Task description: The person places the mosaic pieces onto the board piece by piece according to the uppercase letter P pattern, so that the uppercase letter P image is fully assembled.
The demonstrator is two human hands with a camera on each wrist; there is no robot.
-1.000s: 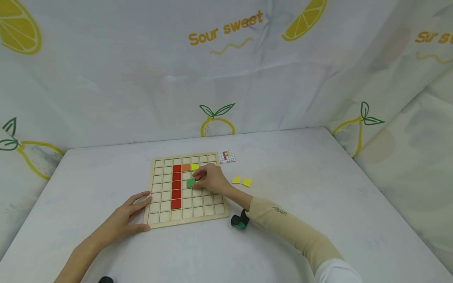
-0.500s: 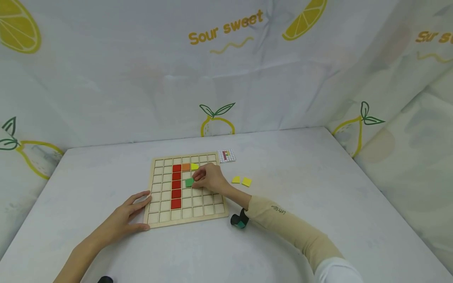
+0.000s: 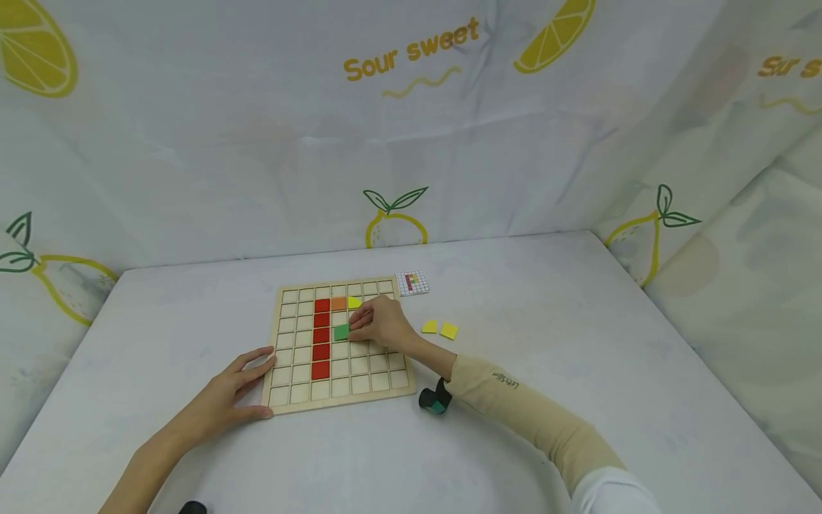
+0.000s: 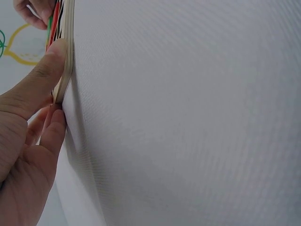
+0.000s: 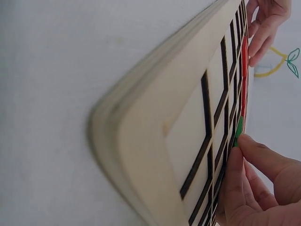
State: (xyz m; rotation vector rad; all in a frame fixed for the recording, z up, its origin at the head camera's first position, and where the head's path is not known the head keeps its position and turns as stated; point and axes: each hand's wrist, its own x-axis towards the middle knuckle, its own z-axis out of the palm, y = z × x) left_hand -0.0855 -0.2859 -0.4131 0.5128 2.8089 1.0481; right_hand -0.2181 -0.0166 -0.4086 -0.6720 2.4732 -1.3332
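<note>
A wooden grid board (image 3: 298, 407) lies on the table. Several red square tiles (image 3: 320, 335) form a column in it, with an orange tile (image 3: 338, 304) and a yellow tile (image 3: 354, 303) beside the top one. My right hand (image 3: 383, 325) pinches a green tile (image 3: 341, 333) by its right side, just right of the middle red tile; whether the tile lies flat in a cell cannot be made out. Along the board's left edge rests my left hand (image 3: 226, 392), its thumb (image 4: 47, 66) and fingers touching the rim.
Two loose yellow pieces (image 3: 439, 328) lie right of the board. A small printed pattern card (image 3: 412, 283) sits at its upper right corner. Under the right wrist is a black strap-like object (image 3: 435, 400). Lemon-print cloth (image 3: 257, 143) hangs behind the table.
The green tile has slid slightly left, closer to the red column, with my right fingers at its edge. My left hand has stayed at the board's left edge.
</note>
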